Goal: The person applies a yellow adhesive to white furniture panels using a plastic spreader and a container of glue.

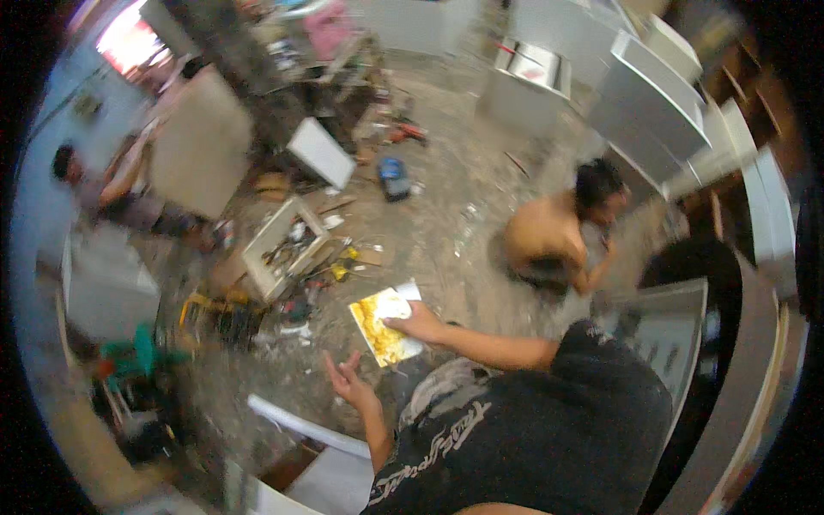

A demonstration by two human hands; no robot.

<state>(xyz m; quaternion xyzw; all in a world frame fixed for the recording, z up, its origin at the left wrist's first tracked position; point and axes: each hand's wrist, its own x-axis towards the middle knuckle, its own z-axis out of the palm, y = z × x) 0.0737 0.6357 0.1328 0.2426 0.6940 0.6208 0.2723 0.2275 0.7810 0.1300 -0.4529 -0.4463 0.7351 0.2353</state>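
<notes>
My right hand point(419, 324) grips the right side of a small flat white board point(371, 326), its thumb lying over the face. Yellow, paste-like smears cover most of that face. A rounded white patch or piece shows by the thumb; blur hides which it is. Just below the board's left corner is my left hand point(352, 384), empty, with its fingers spread and not touching the board.
Beyond the board stands an open box point(292, 245) of mixed tools and parts. A blue-topped case point(393, 178) lies on the floor. One person point(549, 232) crouches at right; another point(120, 193) handles a large panel point(202, 142) at left. White cabinets point(652, 107) stand back right.
</notes>
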